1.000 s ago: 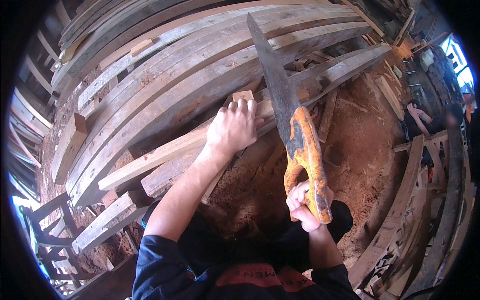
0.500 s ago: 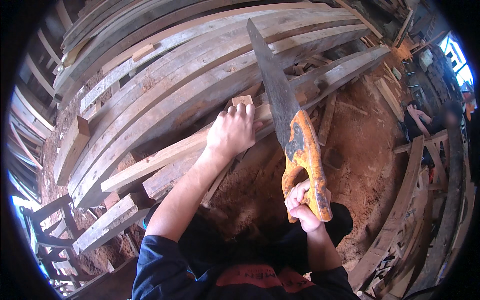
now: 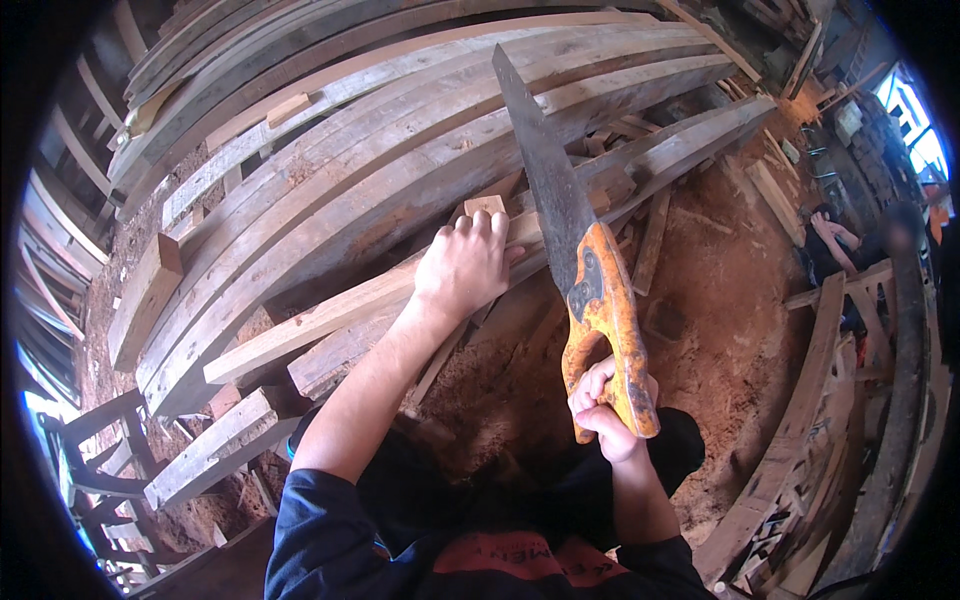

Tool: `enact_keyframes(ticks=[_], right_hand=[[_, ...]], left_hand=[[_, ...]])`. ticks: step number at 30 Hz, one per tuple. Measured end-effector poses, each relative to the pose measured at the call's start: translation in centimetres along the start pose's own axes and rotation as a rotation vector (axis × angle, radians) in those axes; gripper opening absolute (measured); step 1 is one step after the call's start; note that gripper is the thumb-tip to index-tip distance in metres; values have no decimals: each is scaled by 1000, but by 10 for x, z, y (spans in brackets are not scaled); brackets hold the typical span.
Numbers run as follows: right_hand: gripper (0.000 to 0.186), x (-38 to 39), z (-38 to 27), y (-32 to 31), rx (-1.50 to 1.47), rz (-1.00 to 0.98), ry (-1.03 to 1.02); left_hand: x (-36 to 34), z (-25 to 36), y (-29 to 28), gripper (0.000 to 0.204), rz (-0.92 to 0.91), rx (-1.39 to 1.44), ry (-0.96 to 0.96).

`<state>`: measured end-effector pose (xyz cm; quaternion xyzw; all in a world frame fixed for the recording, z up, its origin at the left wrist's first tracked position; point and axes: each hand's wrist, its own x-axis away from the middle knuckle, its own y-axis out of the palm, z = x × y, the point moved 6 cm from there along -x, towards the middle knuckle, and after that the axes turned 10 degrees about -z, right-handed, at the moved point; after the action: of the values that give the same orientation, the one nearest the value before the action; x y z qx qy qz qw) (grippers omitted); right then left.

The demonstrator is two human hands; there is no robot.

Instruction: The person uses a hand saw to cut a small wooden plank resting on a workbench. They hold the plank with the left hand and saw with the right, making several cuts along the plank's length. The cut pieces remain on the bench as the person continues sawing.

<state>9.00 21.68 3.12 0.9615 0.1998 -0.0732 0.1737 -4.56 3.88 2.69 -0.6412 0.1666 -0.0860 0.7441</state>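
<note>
My right hand (image 3: 608, 400) is closed round the worn yellow-orange handle of a handsaw (image 3: 598, 280). Its grey blade slants up and away to the left, crossing over a long light-coloured wooden bar (image 3: 330, 315). My left hand (image 3: 463, 262) lies over that bar, fingers curled over its far side and thumb toward the blade. Just beyond those fingers a small wood block (image 3: 486, 205) shows its end. Where the teeth meet the bar, the blade hides the contact, so I cannot tell whether they touch.
Long grey beams (image 3: 400, 165) lie side by side beyond my hands. A short squared timber (image 3: 145, 300) stands at the left. Reddish sawdust covers the ground (image 3: 720, 290). Curved planks (image 3: 790, 450) stand at the right, with another person (image 3: 840, 235) behind them.
The saw and my right hand have shifted very slightly down the blade's line and left. My left hand keeps its place on the bar. The other person's arm has moved a little.
</note>
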Motion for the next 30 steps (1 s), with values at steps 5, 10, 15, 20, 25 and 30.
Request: enact_keyframes(ticks=[5,10,15,20,25,30], right_hand=[[33,2,3,-1,-5,6,-11],[26,2,-4,-2,156,82,-29],[10,4,2,-11,-65,99,-99],[12,4,2,-15,-60,70,-96],[10,4,6,-9,-86,39,-145],[9,10,14,-15,-57,84,-102]], left_hand=[[0,-1,0,39,-8,2,-9],[3,-1,0,41,20,-30,-6],[3,2,0,46,-3,-61,0],[2,1,3,45,7,-69,4],[1,1,3,43,22,-36,13],[2,0,1,42,12,-38,1]])
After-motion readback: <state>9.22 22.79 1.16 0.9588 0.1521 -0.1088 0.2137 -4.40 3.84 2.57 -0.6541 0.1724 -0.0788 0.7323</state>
